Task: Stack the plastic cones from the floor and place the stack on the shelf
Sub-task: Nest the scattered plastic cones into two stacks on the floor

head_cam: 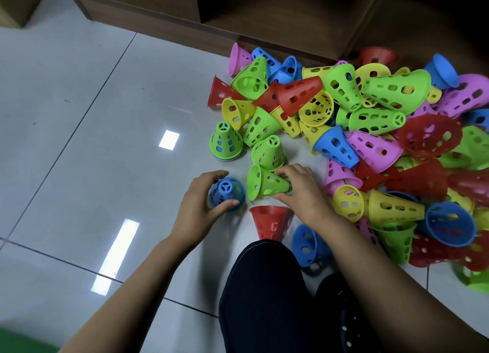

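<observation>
A heap of perforated plastic cones (370,130) in red, green, yellow, blue and pink lies on the tiled floor at the right. My left hand (201,207) grips an upright blue cone (227,192) standing on the floor. My right hand (301,191) holds the narrow end of a green cone (264,183) lying on its side just right of the blue one. A short upright stack topped by a green cone (225,140) stands farther back. Another upright green cone (269,152) stands beside it. The wooden shelf (264,11) runs along the top.
A red cone (271,221) and a blue cone (308,244) lie near my dark-trousered knee (264,294). Bare glossy tiles (92,140) spread to the left. The shelf's lower compartments open at floor level behind the heap.
</observation>
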